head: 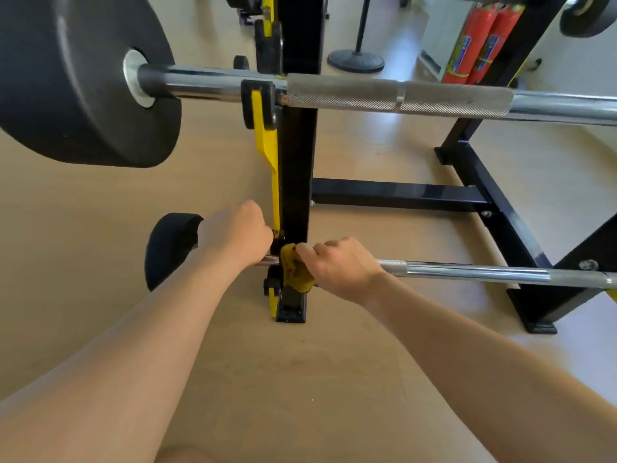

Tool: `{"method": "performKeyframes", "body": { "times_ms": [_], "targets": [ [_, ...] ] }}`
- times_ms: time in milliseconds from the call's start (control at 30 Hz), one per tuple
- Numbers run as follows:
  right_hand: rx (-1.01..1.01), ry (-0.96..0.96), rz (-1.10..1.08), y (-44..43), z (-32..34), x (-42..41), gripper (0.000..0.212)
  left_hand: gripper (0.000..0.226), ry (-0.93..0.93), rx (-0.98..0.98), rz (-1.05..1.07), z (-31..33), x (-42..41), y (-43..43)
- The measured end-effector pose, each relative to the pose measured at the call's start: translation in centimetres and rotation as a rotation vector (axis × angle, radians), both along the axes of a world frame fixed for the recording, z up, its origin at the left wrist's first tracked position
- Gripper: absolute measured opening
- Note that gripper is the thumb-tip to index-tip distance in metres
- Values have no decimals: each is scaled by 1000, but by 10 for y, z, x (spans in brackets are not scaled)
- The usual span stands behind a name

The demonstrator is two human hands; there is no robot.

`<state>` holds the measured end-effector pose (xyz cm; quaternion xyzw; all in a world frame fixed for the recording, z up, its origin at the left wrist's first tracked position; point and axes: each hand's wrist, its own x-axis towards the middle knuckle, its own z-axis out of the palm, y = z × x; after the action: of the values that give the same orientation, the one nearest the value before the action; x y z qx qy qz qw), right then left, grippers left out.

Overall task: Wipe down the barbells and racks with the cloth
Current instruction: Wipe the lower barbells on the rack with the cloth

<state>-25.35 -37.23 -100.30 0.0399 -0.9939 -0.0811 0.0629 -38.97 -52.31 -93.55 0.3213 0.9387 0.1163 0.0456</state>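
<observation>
A black rack upright (297, 155) with yellow hooks carries two chrome barbells. The upper barbell (400, 95) bears a big black plate (76, 81) at the left. The lower barbell (467, 272) sits near the floor with a smaller black plate (170, 245). My right hand (344, 265) grips a yellow cloth (295, 270) wrapped on the lower bar right beside the upright. My left hand (237, 232) curls around the lower bar on the other side of the upright, between the post and the small plate; its fingers are hidden.
The rack's black base beams (494, 202) spread over the tan floor to the right. Farther back stand a round black stand base (355, 60), red cylinders (477, 41) and another plate (584, 15) at the top right.
</observation>
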Motion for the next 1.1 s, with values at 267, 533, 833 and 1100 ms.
{"method": "performKeyframes", "body": {
  "times_ms": [267,533,833,1100],
  "targets": [
    [-467,541,-190,-85,35,-61,26,23,132,360,270,5,-34,-38],
    [-196,-269,-179,-119,9,-106,69,32,-21,363,382,-3,-47,-46],
    [-92,-432,-143,-112,17,-136,34,30,16,342,284,-3,-47,-44],
    [-115,-388,-139,-129,34,-115,26,35,-49,420,194,3,-38,-47]
  ]
}}
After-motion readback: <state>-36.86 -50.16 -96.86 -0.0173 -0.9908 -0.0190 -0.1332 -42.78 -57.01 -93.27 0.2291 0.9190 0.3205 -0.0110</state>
